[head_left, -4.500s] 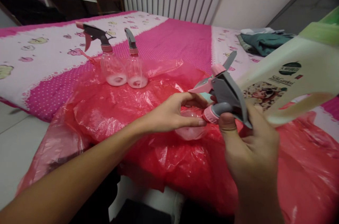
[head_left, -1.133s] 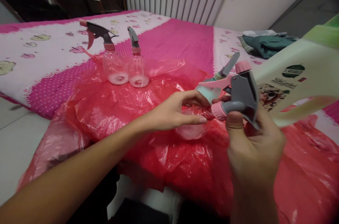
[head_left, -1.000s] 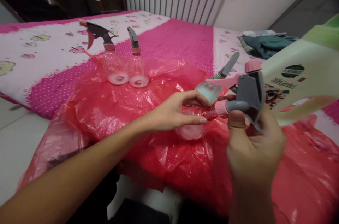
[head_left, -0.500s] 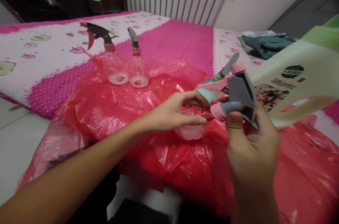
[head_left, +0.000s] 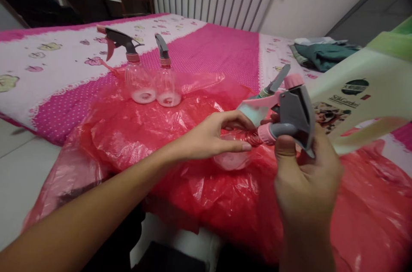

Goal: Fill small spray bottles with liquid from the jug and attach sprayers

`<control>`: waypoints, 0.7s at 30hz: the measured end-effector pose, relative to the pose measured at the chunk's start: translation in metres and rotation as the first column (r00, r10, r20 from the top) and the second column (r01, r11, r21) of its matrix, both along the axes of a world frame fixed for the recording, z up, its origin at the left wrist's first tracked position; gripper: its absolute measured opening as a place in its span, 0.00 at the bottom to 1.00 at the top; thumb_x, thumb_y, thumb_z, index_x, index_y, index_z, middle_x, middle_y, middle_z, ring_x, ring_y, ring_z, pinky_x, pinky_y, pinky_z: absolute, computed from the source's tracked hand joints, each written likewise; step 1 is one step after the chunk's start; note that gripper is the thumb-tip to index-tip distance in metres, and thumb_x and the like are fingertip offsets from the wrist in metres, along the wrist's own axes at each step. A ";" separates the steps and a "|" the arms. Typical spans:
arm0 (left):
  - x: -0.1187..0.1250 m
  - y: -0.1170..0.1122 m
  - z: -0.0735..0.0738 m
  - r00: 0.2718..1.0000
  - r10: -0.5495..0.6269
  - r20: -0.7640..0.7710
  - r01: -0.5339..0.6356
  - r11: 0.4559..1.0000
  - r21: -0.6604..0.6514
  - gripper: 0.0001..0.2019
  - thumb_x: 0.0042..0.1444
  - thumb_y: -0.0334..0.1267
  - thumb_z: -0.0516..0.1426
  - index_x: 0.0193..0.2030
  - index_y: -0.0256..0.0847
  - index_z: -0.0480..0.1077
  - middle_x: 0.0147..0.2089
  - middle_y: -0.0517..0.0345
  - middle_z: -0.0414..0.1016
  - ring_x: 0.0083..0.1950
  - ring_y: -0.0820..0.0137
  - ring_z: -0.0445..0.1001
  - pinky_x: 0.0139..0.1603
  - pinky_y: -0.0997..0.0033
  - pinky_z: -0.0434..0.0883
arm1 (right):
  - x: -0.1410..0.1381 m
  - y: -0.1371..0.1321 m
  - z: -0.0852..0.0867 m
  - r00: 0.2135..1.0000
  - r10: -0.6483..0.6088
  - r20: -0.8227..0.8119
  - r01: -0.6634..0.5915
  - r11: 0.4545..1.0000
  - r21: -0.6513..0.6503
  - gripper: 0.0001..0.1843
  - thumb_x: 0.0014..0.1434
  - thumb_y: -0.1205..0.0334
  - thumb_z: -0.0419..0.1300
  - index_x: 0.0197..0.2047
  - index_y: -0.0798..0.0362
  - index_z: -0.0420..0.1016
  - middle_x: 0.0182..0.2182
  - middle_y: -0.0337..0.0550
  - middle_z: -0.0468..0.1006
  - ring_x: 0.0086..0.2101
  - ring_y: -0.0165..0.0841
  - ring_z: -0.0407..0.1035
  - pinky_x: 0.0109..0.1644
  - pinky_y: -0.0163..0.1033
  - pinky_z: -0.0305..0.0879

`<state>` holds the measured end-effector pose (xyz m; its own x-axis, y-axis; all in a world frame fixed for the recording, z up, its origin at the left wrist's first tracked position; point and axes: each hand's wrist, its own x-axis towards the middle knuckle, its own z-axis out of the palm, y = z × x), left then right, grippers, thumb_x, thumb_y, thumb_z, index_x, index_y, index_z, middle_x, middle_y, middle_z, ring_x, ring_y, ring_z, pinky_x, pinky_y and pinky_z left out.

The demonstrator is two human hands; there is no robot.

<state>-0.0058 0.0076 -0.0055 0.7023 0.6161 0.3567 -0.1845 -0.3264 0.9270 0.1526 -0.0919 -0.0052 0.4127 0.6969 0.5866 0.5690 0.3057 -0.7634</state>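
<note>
Crumpled, glossy red plastic sheeting (head_left: 128,130) under round-bellied clear bottle (head_left: 233,160) with ridged neck; angular grey-pink spray head (head_left: 294,109). 2 upright sprayers (head_left: 140,85), 1 teal sprayer (head_left: 254,113), 1 cream jug (head_left: 376,74). Left hand (head_left: 219,134) gripping tilted bottle; right hand (head_left: 305,173) grasping spray head, collar at bottle's neck.

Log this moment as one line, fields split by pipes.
left hand: holding clear bottle | right hand: gripping grey-and-pink spray head at bottle's neck | neck threads: showing | two spray bottles: upright on red plastic
</note>
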 end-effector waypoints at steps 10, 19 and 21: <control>0.000 0.000 0.000 1.000 -0.005 -0.011 0.005 1.000 -0.016 0.14 0.56 0.35 0.71 0.45 0.38 0.75 0.49 0.50 0.81 0.54 0.62 0.80 0.60 0.60 0.74 | 0.002 -0.002 0.001 0.999 -0.010 0.048 0.010 1.000 0.008 0.20 0.67 0.41 0.62 0.44 0.49 0.84 0.40 0.44 0.82 0.44 0.40 0.75 0.52 0.47 0.66; -0.001 0.000 0.001 1.000 -0.005 -0.012 0.005 1.000 -0.003 0.13 0.56 0.36 0.71 0.44 0.38 0.75 0.50 0.50 0.81 0.54 0.62 0.80 0.58 0.61 0.74 | 0.000 -0.002 0.001 0.997 -0.048 0.065 0.048 0.999 0.014 0.18 0.67 0.43 0.63 0.42 0.49 0.84 0.39 0.43 0.82 0.45 0.40 0.75 0.54 0.48 0.67; -0.001 0.000 0.001 1.000 -0.009 -0.010 0.009 1.000 -0.002 0.13 0.56 0.36 0.71 0.44 0.38 0.74 0.49 0.50 0.81 0.54 0.62 0.80 0.58 0.62 0.74 | 0.001 -0.001 0.000 0.998 -0.045 0.039 0.044 0.999 0.018 0.19 0.67 0.42 0.63 0.44 0.49 0.85 0.41 0.44 0.83 0.46 0.41 0.76 0.56 0.50 0.68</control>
